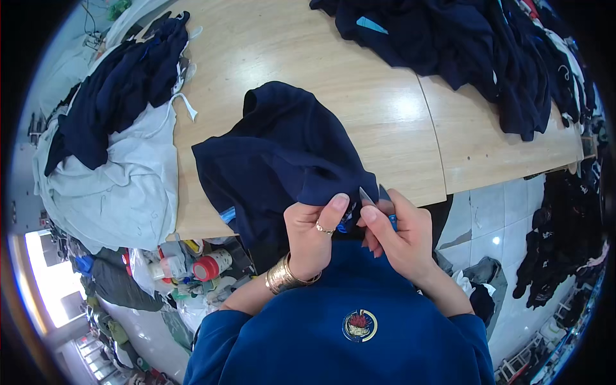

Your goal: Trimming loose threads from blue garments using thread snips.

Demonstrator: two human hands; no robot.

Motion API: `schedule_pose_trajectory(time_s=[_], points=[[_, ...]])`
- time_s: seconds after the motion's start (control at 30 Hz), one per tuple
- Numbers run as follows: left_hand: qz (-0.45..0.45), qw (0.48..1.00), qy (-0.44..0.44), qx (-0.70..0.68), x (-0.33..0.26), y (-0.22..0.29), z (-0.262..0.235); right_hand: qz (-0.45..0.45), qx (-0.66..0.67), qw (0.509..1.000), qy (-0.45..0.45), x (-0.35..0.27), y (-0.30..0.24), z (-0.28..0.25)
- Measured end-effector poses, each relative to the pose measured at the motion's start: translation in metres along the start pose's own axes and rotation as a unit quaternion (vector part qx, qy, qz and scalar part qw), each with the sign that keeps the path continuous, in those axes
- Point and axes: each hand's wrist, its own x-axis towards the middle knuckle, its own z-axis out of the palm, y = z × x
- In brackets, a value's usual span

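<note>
A navy garment lies rumpled on the wooden table and drapes over its near edge. My left hand, with a ring and a wide gold bracelet, pinches the garment's near right corner, thumb on top. Close beside it, my right hand is closed around small thread snips. Their two pointed blades stand apart at the cloth's edge, and a bit of blue handle shows between the fingers. Blue bits show under the left thumb, too small to name. A light-blue strip sits on the garment's lower left side.
Another dark garment heap rests on pale cloth at the table's left. More navy garments are piled at the far right. A seam crosses the tabletop. Below the near edge at left stand a red-lidded jar and clutter.
</note>
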Motion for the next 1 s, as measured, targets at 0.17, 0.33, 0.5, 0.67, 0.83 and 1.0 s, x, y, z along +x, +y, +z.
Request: schedule_pose_trajectory(time_s=[0.17,0.33,0.5,0.67,0.83,1.0], points=[[0.014,1.000,0.014,0.014,-0.0007,0.0038,0.0053,-0.037,-0.072,0.997,0.009,-0.0013,0.0020,-0.0023],[0.022,0.999,0.018,0.018,-0.0003,0.0045,0.0058,-0.045,-0.091,0.995,0.006,-0.0012,0.0032,-0.0022],[0.029,0.999,0.012,0.023,-0.0009,0.0038,0.0053,-0.043,-0.084,0.995,0.012,-0.0009,0.0031,-0.0017],[0.048,0.998,0.020,0.025,0.0001,-0.0014,0.0013,-0.041,-0.084,0.996,0.009,0.0000,0.0011,-0.0017],[0.058,0.997,0.022,0.041,-0.0002,-0.0007,0.0026,-0.035,-0.078,0.996,0.008,0.0004,-0.0003,-0.0016],[0.055,0.997,0.020,0.043,0.0000,-0.0017,0.0017,-0.024,-0.066,0.997,0.009,0.0002,-0.0001,-0.0021]])
